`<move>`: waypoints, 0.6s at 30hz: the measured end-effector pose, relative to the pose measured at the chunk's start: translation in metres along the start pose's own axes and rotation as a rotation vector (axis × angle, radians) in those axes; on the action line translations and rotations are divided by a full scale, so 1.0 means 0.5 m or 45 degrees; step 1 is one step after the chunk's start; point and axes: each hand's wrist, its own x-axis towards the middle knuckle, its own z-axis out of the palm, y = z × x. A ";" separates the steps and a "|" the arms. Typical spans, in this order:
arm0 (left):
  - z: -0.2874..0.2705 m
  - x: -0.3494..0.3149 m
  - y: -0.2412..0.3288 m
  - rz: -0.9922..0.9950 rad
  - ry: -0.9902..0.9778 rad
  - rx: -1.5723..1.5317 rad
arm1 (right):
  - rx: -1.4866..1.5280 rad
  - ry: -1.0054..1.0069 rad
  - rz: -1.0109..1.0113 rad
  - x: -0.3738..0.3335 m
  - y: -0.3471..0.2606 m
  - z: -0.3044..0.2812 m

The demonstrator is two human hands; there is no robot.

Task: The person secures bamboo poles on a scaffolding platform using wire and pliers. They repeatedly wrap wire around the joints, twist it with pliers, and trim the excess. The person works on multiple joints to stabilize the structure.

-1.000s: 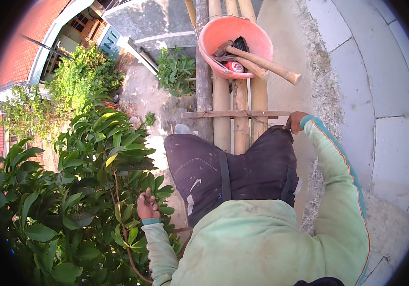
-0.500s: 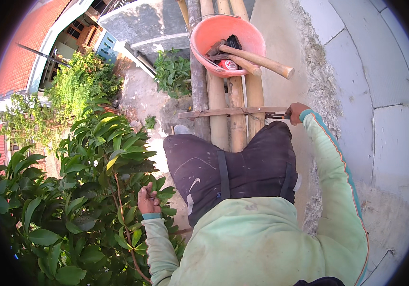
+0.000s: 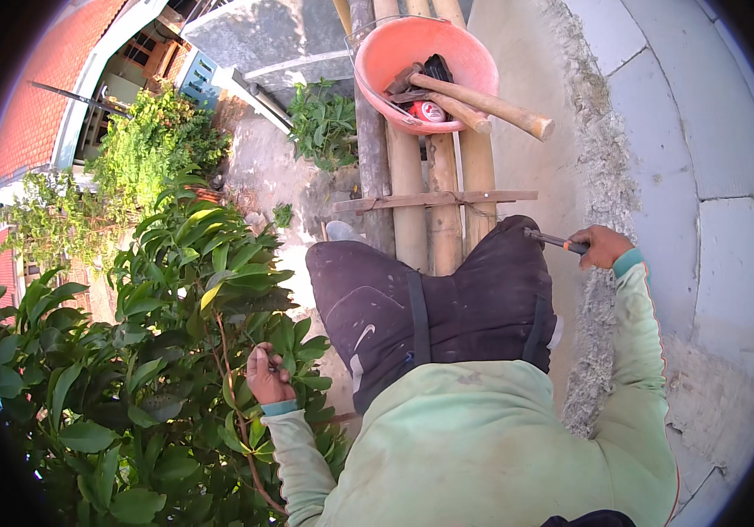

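My right hand point(image 3: 606, 247), out to the right beside my knee, is closed around the dark handle of metal pincers point(image 3: 557, 241). Their head points left, over my dark-trousered knee. Down at the left, my left hand point(image 3: 269, 376) has its fingers curled in front of the leafy branches point(image 3: 162, 351); what they hold, if anything, is too small to make out. Ahead of my knees a wooden crosspiece point(image 3: 434, 200) lies across bamboo poles point(image 3: 408, 176), bound there with thin wire. Its right end is near the pincers, apart from them.
An orange bucket point(image 3: 375, 75) stands on the poles, holding wooden-handled hammers point(image 3: 504, 105), a round red-and-white item and dark things. A pale block wall point(image 3: 685, 132) with a rough mortar edge point(image 3: 601, 158) runs along my right. Lower ground and a tiled roof point(image 3: 47, 79) show left.
My right hand has moved right and down with the pincers, away from the crosspiece's end, and they now show fully. My left hand's fingers are more curled. The view has shifted slightly.
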 end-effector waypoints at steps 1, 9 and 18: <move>0.007 -0.006 0.007 0.036 0.008 -0.009 | 0.144 -0.018 -0.094 -0.038 -0.007 0.002; 0.283 -0.003 0.118 0.261 -0.354 -0.089 | 0.018 0.408 -0.703 -0.020 -0.324 0.138; 0.420 -0.024 0.101 0.167 -0.730 0.010 | -0.299 1.029 -0.949 0.161 -0.426 0.271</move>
